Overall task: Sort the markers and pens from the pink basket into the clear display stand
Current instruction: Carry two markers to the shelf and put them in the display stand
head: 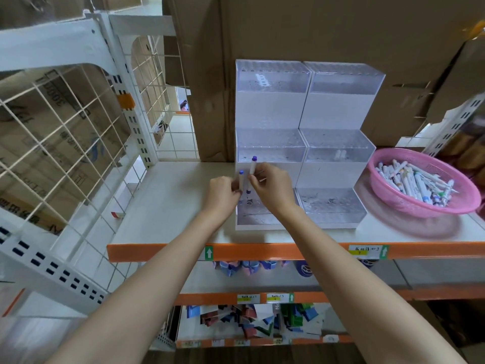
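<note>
Before the clear display stand's [273,111] lowest tier, curled fingers of my left hand [223,191] pinch a blue-capped marker [241,179] upright. My right hand [271,186] pinches a second marker [253,166] just beside it. Right of the stand, the pink basket [430,206] holds heaped pens [414,182] on the white shelf [170,206].

Shelf [168,206]: white board, orange front edge bearing green arrow stickers and a yellow label.
Clear display stand [338,177]: two three-step units touching side by side, mid-shelf.
Pink basket [420,209]: right end, just beside the stand, holding markers and pens [414,182].
Cardboard boxes [288,35]: along the back edge, behind the stand.
</note>
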Available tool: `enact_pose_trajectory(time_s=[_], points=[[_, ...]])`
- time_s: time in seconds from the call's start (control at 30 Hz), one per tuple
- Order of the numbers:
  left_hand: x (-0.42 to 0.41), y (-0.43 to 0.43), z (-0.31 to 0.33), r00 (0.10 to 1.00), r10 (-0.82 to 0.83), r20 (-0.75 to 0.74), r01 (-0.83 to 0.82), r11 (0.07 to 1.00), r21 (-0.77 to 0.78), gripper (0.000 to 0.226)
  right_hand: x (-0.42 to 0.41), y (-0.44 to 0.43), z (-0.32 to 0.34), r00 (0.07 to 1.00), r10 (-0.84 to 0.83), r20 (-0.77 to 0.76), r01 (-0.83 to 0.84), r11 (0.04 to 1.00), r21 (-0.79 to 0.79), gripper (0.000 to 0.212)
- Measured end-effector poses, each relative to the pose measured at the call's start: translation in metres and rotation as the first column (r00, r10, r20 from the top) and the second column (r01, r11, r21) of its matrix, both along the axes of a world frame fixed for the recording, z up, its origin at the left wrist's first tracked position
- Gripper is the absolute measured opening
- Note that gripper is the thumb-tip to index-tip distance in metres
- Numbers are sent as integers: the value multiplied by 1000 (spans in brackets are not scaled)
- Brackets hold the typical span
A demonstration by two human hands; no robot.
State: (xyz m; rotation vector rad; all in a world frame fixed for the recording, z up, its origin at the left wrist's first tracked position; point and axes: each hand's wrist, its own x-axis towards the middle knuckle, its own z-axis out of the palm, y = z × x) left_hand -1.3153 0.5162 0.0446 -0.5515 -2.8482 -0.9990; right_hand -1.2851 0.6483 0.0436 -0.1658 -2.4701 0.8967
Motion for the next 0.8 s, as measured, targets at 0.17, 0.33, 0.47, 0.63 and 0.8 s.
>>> enact_pose_trajectory(time_s=[0.17,0.33,0.47,0.63,0.8], points=[[0,-5,0,999,28,-31,-31,994,-107,24,0,0,1,1000,17,8,-17,1000,20,11],[-8,-11,11,953,34,-301,-108,966,-234,48,0,-1,1,999,32,21,-33,999,26,12],[-8,-10,15,920,-81,-383,7,982,-191,68,0,0,-3,998,53,29,-54,998,44,11],[-7,-14,20,891,-170,-421,74,969,-235,74,2,-2,-5,995,53,85,-59,996,72,12],[-10,-18,25,880,-241,-410,112,943,-315,80,2,-3,-7,992,23,123,-37,992,119,10]])
